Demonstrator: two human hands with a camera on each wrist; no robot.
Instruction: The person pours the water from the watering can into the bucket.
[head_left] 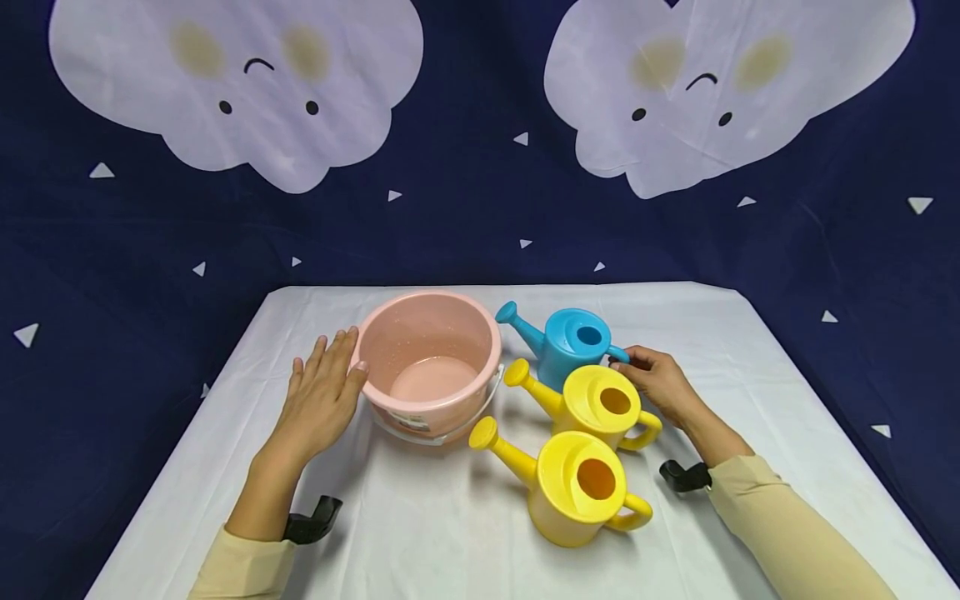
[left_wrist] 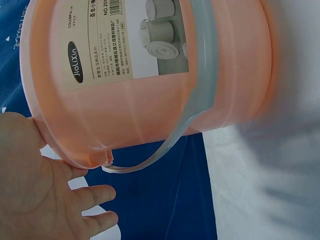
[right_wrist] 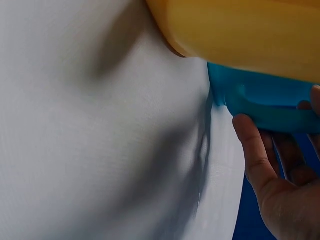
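A pink plastic bucket (head_left: 427, 333) with a little water in it stands at the middle of the white-covered table (head_left: 420, 533). My left hand (head_left: 322, 392) rests flat against its left wall with straight fingers. In the left wrist view, the bucket (left_wrist: 150, 100) shows its label and pale bail handle (left_wrist: 192, 115), with my left hand (left_wrist: 45, 190) at the rim. To the right, my right hand (head_left: 651, 377) grips the handle of a blue watering can (head_left: 570, 342). In the right wrist view, my right hand (right_wrist: 270, 175) curls round the blue handle (right_wrist: 270, 112).
Two yellow watering cans stand in front of the blue one, the middle can (head_left: 600, 404) close to my right hand and the near can (head_left: 581, 487) toward the table's front. All spouts point left. A dark blue cloud-print backdrop (head_left: 480, 217) hangs behind the table.
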